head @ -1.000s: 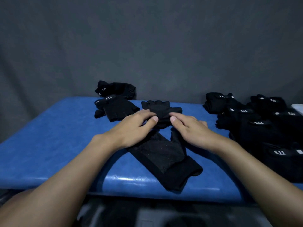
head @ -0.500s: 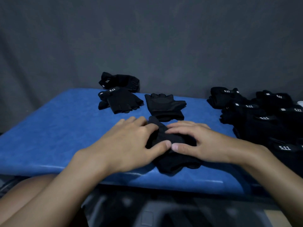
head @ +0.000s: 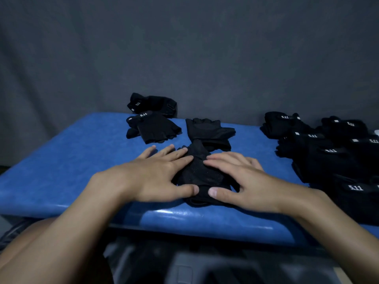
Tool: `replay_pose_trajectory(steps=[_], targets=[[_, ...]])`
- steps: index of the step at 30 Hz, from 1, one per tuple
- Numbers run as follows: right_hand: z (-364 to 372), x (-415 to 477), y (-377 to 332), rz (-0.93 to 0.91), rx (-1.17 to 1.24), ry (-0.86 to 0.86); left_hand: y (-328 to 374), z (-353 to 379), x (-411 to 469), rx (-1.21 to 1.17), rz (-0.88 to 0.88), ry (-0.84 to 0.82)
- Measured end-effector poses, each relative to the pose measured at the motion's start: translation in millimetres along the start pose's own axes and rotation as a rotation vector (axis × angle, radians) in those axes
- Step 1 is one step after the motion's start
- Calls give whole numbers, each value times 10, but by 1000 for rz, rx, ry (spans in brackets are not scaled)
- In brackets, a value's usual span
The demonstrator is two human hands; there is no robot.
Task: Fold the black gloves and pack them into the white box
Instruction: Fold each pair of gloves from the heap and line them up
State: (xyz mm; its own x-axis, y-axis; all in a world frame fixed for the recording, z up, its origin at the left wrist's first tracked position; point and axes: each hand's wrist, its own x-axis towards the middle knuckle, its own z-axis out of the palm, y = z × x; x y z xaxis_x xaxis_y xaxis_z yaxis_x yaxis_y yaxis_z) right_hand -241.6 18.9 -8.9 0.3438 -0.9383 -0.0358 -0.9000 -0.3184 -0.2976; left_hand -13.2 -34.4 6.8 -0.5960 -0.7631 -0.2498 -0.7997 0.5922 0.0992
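Glove: the folded black fabric glove point(head: 202, 173) lay near the front edge of the blue padded bench point(head: 71, 160), its long axis running away from the person.
Left hand: the left hand point(head: 162, 177) lay flat with straight fingers, pressing the glove's left side and gripping nothing.
Right hand: the right hand point(head: 244, 181) pressed flat on the right side.
Relation: the glove sat between both hands, equally near each.
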Motion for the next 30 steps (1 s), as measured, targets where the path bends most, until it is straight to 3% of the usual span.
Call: replay_pose_trajectory(steps=[9,18,21,24,30], targets=[[-21,22,-102,6,35,-39,-170,-43,-75,-100,-21,-101],[-16,114,-152,-5,38,-60,-299,-66,-110,-270,50,-17],[-72,157,-174,-16,61,-32,-405,-130,-68,-463,28,148],[-178,226,-217,-12,134,7,-633,-129,82,-420,-67,381],[-252,693,-281,-27,98,84,-915,-104,313,-330,-215,419]])
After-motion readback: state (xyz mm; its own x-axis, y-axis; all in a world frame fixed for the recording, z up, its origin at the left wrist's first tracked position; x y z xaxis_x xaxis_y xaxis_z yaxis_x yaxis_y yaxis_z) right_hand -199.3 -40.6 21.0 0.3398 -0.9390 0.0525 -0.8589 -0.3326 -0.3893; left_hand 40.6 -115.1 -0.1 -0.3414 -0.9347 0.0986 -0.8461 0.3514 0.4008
